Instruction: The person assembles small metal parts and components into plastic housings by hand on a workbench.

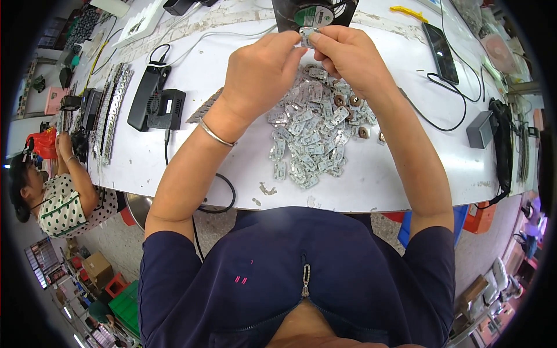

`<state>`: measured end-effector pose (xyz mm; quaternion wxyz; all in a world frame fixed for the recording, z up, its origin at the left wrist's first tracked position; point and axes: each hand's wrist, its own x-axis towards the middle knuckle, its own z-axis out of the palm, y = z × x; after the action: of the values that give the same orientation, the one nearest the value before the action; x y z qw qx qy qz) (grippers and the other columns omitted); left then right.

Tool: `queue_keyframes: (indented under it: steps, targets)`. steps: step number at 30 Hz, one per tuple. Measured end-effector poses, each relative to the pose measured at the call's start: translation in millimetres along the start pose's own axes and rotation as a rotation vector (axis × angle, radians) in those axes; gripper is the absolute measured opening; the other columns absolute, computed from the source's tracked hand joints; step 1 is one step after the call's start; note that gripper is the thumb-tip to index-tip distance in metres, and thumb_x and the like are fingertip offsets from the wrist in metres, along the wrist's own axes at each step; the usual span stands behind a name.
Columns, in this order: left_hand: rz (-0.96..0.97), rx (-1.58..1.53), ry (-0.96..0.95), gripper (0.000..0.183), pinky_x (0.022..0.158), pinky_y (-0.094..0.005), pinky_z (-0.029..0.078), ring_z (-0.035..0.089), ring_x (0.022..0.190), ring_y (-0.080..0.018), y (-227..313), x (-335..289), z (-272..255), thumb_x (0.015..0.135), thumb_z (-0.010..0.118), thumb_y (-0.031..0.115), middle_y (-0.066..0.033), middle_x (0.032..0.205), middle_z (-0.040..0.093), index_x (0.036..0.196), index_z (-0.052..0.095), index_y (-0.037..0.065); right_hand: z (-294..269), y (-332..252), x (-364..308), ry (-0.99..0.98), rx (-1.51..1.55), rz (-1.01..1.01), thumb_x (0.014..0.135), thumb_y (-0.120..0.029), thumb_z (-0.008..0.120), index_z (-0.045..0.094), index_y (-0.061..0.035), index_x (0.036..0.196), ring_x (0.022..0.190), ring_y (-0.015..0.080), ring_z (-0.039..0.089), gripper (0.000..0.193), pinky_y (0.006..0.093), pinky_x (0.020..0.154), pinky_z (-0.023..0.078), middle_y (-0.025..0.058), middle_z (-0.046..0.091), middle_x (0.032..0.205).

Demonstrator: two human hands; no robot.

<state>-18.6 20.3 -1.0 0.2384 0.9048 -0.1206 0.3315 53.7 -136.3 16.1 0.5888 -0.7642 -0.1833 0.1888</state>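
Note:
A small flat silvery plate [307,37] with holes is held up between my two hands above the far side of the table. The thumb and fingers of my right hand [355,58] pinch its right side. My left hand [258,75] has its fingertips closed at the plate's left edge. Below my hands lies a loose pile of similar silvery plates [310,139], spread over the white table [232,156]. Several brown-and-silver ring-shaped parts [364,132] lie at the right of the pile. My hands partly cover the pile's far end.
Beyond my hands stands a black box with a fan [313,14]. A black device [165,109] with cables lies at left, beside rows of small parts [113,113]. To the right are a phone [441,53], a cable and a grey box [481,129]. Another person [64,197] sits far left.

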Motion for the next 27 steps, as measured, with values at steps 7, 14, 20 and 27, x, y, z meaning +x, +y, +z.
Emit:
queue_keyframes:
  steps: [7, 14, 20, 27]
  targets:
    - [-0.101, -0.22, -0.171, 0.017, 0.059, -0.029, 0.052, 0.066, 0.067, -0.0229, 32.4, 0.3, -8.6, 0.08, 0.072, 0.008, -0.0112, 0.085, 0.068, 0.096, 0.067, 0.004, -22.1, 4.2, -48.4, -0.029, -0.118, 0.053, 0.089, -0.025, 0.059, 0.064, 0.0009, 0.078, 0.057, 0.0067, 0.049, 0.029, 0.0245, 0.053, 0.039, 0.0009, 0.057, 0.064]
    - [0.105, -0.314, -0.317, 0.042, 0.064, -0.0294, 0.052, 0.065, 0.072, -0.0249, 46.4, 0.7, -1.4, 0.075, 0.075, 0.009, -0.0127, 0.091, 0.068, 0.115, 0.062, 0.005, -38.5, 19.4, -88.4, 0.119, -0.085, -0.138, 0.092, -0.016, 0.057, 0.069, 0.0017, 0.094, 0.058, 0.0044, 0.044, 0.021, 0.0236, 0.052, 0.037, -0.0015, 0.056, 0.063]
    - [-0.009, -0.5, -0.441, 0.062, 0.064, -0.0288, 0.051, 0.061, 0.069, -0.0188, 48.1, 7.2, -12.1, 0.069, 0.078, 0.004, -0.0121, 0.095, 0.068, 0.126, 0.056, 0.006, -24.7, 13.1, -81.9, -0.088, -0.066, -0.181, 0.091, -0.017, 0.057, 0.066, 0.0015, 0.083, 0.055, 0.0071, 0.043, 0.022, 0.026, 0.051, 0.037, 0.0008, 0.052, 0.058]
    - [-0.09, -0.5, -0.542, 0.061, 0.064, -0.0284, 0.052, 0.062, 0.069, -0.016, 40.5, 12.9, -21.9, 0.07, 0.077, 0.003, -0.0125, 0.094, 0.069, 0.127, 0.055, 0.004, -24.6, -0.6, -69.0, -0.216, -0.187, -0.115, 0.089, -0.017, 0.058, 0.066, 0.0019, 0.08, 0.054, 0.0084, 0.045, 0.023, 0.0273, 0.051, 0.038, 0.0029, 0.054, 0.058]
